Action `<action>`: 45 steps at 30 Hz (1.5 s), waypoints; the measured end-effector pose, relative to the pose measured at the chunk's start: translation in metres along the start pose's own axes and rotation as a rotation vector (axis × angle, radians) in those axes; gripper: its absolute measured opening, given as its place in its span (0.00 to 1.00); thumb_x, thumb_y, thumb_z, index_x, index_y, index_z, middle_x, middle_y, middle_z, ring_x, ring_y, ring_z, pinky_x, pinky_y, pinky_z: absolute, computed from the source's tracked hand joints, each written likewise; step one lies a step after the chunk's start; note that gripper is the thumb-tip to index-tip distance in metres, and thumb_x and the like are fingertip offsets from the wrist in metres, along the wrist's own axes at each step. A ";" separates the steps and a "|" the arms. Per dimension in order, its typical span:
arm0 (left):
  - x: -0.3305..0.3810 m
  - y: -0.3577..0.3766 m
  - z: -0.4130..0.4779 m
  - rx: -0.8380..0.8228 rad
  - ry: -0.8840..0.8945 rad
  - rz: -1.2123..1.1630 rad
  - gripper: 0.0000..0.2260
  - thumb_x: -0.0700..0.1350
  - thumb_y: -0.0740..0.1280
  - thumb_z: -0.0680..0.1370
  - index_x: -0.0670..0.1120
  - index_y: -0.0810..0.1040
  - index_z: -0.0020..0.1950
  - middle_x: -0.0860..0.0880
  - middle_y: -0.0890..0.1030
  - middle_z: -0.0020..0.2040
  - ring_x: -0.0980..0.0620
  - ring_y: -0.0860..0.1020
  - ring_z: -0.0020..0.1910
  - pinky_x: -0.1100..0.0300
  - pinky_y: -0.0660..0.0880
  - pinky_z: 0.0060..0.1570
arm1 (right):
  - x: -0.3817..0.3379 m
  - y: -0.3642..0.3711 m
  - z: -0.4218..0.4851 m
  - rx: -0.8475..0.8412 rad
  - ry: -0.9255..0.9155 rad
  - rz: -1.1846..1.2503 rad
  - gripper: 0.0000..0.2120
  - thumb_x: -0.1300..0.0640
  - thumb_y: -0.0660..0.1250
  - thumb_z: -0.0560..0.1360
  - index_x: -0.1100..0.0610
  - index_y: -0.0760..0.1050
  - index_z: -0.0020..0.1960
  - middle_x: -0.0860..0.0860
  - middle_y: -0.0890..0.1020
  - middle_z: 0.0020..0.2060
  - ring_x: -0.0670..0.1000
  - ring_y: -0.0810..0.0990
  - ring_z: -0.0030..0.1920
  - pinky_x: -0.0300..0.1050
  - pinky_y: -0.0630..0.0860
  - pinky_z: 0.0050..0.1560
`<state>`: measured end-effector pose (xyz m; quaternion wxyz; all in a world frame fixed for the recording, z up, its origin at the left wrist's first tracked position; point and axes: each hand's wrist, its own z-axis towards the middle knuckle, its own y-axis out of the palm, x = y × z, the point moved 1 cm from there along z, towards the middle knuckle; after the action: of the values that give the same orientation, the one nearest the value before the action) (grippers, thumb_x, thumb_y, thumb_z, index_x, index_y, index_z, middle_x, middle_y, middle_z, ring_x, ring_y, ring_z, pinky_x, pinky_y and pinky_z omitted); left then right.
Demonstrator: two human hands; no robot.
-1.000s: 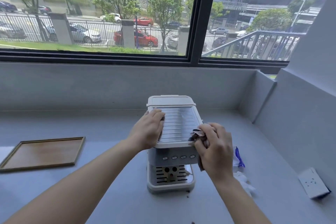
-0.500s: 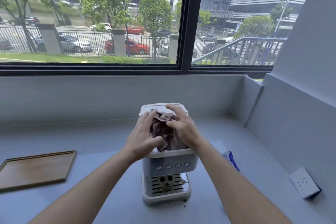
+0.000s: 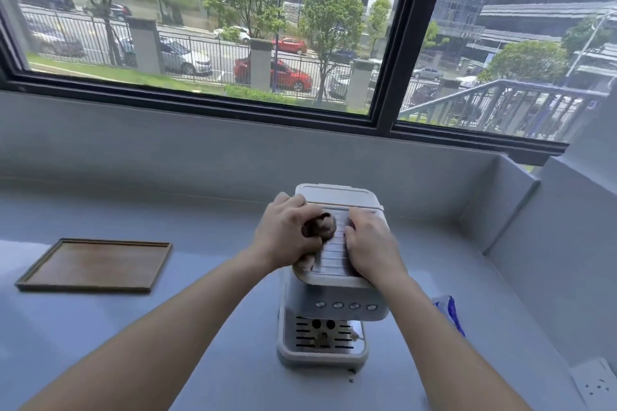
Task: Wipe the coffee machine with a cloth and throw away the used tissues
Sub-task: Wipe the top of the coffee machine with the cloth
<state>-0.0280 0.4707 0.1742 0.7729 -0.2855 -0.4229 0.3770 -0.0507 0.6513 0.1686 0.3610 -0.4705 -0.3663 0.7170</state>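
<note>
Cloth (image 3: 322, 225), brown and bunched into a wad, sat clenched in the left hand (image 3: 287, 237), whose fingers and thumb were curled tightly round it. The wad was pressed against the ribbed top of the white coffee machine (image 3: 337, 294) at about 10 o'clock on that surface. The right hand (image 3: 370, 247) lay palm down on the same top toward 3 o'clock, knuckles bent and fingertips on the ribs; whether those fingers gripped anything beneath could not be told. The machine stood upright near the middle of the grey counter (image 3: 217, 344), its row of round buttons (image 3: 345, 305) and slotted drip tray (image 3: 322, 337) facing the person. From the machine, a shallow wooden tray (image 3: 93, 265) lay flat well apart at 9 o'clock, a blue-and-white packet (image 3: 447, 309) showed just past the right forearm at 3 o'clock, and a white socket plate (image 3: 597, 384) rested at 4 o'clock by the side wall. At 12 o'clock a dark-framed window (image 3: 387, 43) looked onto parked cars and trees.
</note>
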 end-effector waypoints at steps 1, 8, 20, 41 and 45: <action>-0.011 -0.004 -0.003 0.023 -0.049 -0.024 0.16 0.48 0.71 0.65 0.49 0.81 0.52 0.48 0.77 0.44 0.45 0.69 0.45 0.52 0.71 0.49 | 0.000 0.003 0.003 -0.018 -0.036 -0.069 0.07 0.54 0.55 0.80 0.53 0.69 0.45 0.51 0.78 0.53 0.54 0.72 0.56 0.49 0.69 0.53; -0.034 0.015 -0.016 0.171 -0.441 -0.837 0.10 0.36 0.66 0.76 0.49 0.77 0.52 0.52 0.80 0.49 0.62 0.77 0.46 0.71 0.71 0.49 | 0.004 0.005 0.005 -0.030 -0.076 -0.152 0.13 0.48 0.55 0.80 0.50 0.76 0.53 0.49 0.79 0.56 0.53 0.72 0.58 0.50 0.70 0.55; -0.010 0.089 -0.128 0.441 -0.656 -0.991 0.02 0.47 0.66 0.75 0.53 0.74 0.43 0.52 0.80 0.48 0.52 0.79 0.50 0.59 0.76 0.50 | 0.002 0.004 0.004 -0.019 -0.057 -0.167 0.11 0.50 0.58 0.80 0.47 0.76 0.58 0.46 0.77 0.64 0.54 0.72 0.63 0.48 0.66 0.53; -0.043 0.076 -0.054 0.304 -0.648 -0.851 0.09 0.54 0.60 0.75 0.51 0.74 0.49 0.50 0.78 0.50 0.50 0.74 0.55 0.53 0.72 0.53 | -0.001 0.010 0.001 -0.008 -0.054 -0.175 0.13 0.49 0.58 0.80 0.48 0.75 0.62 0.44 0.75 0.66 0.51 0.69 0.66 0.47 0.66 0.59; -0.057 0.066 0.004 0.266 -0.647 -0.811 0.09 0.51 0.60 0.77 0.49 0.73 0.54 0.42 0.76 0.53 0.42 0.73 0.57 0.48 0.71 0.57 | 0.002 0.011 -0.001 -0.009 -0.041 -0.175 0.14 0.47 0.56 0.79 0.46 0.74 0.62 0.43 0.74 0.67 0.50 0.68 0.65 0.47 0.67 0.59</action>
<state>-0.0743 0.4604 0.1011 0.7162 0.1321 -0.6645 0.1674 -0.0525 0.6481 0.1579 0.4128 -0.4235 -0.4164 0.6906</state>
